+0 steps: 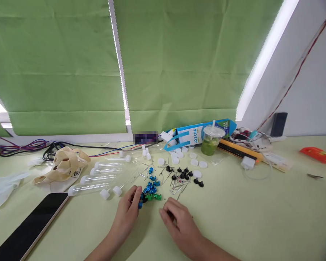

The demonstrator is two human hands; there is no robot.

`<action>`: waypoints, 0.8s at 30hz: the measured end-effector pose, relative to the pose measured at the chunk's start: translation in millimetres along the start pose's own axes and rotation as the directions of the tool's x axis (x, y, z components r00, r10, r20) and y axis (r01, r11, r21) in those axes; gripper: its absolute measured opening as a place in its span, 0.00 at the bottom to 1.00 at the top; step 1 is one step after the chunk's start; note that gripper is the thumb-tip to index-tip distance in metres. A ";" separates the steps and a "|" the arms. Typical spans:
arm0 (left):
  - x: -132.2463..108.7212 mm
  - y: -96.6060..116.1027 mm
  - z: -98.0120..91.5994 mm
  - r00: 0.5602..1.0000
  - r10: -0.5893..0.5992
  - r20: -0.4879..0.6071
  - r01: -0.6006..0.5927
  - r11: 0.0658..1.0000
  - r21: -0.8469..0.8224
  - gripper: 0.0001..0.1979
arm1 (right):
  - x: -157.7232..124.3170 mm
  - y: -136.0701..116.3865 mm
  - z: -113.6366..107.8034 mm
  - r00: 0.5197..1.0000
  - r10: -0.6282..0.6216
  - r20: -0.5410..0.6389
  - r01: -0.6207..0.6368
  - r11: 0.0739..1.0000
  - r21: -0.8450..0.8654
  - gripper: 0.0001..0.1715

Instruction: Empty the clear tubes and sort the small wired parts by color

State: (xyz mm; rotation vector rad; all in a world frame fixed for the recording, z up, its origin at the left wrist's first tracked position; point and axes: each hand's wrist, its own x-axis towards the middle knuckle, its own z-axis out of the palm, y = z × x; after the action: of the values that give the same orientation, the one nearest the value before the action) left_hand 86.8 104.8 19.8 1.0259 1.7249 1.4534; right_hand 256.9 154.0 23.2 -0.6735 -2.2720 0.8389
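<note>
My left hand (129, 204) is closed, thumb against fingers, on a small blue metal fitting (140, 205); a dark round part shows beside it. Just past its fingertips lies a cluster of blue fittings (150, 188), with green fittings (157, 197) at the near side. To the right, my right hand (180, 221) is curled with thumb and fingers together, low over the table; whatever it grips is hidden. Beyond it are black knob-headed screws (182, 175) and thin metal rods (176, 190), scattered loosely.
White round caps (194, 163) and clear capped tubes (97, 178) lie farther back. A drink cup (210, 143) stands by a blue-white bag (190, 137). A phone (32, 224), a beige cloth strap (65, 163) and cables (24, 146) occupy the left; an orange tool (317, 154) lies far right.
</note>
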 end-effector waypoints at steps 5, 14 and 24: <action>4.3 -7.4 -5.4 0.984 0.176 0.010 -0.176 0.974 0.141 0.11 | 7.3 25.1 -1.7 0.983 0.115 -0.146 -0.127 0.989 -0.074 0.13; 7.8 -18.6 -5.1 0.944 0.324 0.055 -0.329 0.923 0.201 0.15 | 6.4 40.5 1.1 0.991 0.082 -0.106 -0.101 0.976 -0.192 0.18; 6.8 -10.4 -11.2 0.939 0.321 -0.122 -0.266 0.905 0.332 0.14 | 5.1 34.1 0.8 0.991 -0.047 -0.125 0.017 0.973 -0.232 0.17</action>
State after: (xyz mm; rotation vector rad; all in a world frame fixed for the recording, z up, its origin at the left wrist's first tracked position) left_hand 72.3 104.6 11.5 1.4152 2.0415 1.5209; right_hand 261.1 179.7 0.6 -0.7685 -2.2745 0.5042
